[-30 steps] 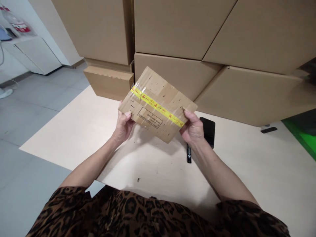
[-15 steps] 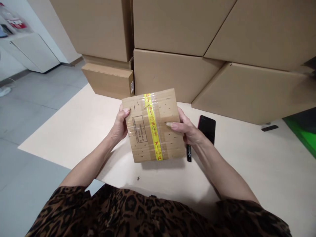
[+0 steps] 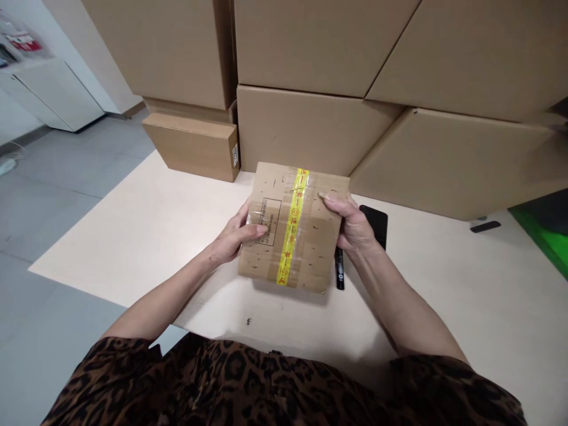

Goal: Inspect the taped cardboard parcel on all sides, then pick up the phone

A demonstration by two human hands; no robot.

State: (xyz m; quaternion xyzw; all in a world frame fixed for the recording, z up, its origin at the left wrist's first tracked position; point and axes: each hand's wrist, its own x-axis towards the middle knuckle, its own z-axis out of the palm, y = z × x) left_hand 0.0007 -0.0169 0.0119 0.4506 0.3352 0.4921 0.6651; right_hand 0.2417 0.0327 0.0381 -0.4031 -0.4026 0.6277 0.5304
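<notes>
A taped box (image 3: pixel 317 245) is held over the table (image 3: pixel 444 296), between the left hand (image 3: pixel 235 234) and the right hand (image 3: pixel 354 223). Its opposite edges are gripped by both, opened just to its thickness, with the thumbs laid flat on its face and the other fingers mostly hidden behind it. Right of the box, a marker (image 3: pixel 339 273) and a phone (image 3: pixel 377 223) are partly covered; behind it, large cartons (image 3: pixel 306 127) are stacked.

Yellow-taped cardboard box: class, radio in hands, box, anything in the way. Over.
Left hand and right hand gripping opposite sides. Yellow-taped cardboard box held over the table. Black marker and smartphone near right hand, both partly hidden.
</notes>
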